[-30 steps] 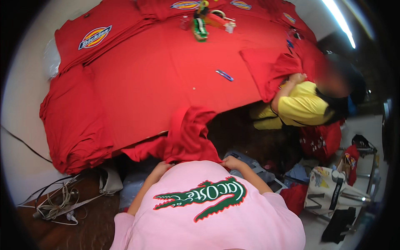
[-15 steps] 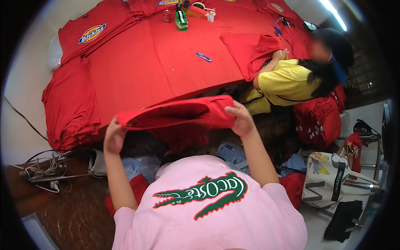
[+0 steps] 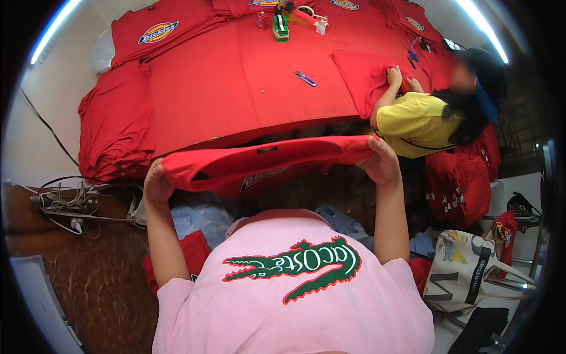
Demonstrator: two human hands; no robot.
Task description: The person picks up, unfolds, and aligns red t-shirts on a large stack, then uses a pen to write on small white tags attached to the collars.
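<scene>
A red T-shirt (image 3: 312, 154) is stretched between my two hands in front of my chest, short of the table's near edge. Its neck opening faces up, with a small dark label inside, and part of a print shows on the cloth hanging below. My left hand (image 3: 157, 184) is closed on the shirt's left shoulder end. At the other end my right hand (image 3: 382, 162) pinches the fabric, thumb on top. Beyond the shirt lies the table (image 3: 206, 100), spread with red cloth. Blue-handled thread snips (image 3: 305, 79) rest on it.
Red shirts are piled (image 3: 115, 124) at the table's left end. A green tape dispenser (image 3: 280, 28) stands at the back. On the right, a co-worker in yellow (image 3: 413, 121) handles a red shirt. Tangled cables (image 3: 71, 203) lie at left; a cream tote bag (image 3: 457, 268) hangs at right.
My hands have moved apart, the right one farther right, pulling the shirt wider and flatter. More of its inner label and front print now shows. The whole view has shifted slightly.
</scene>
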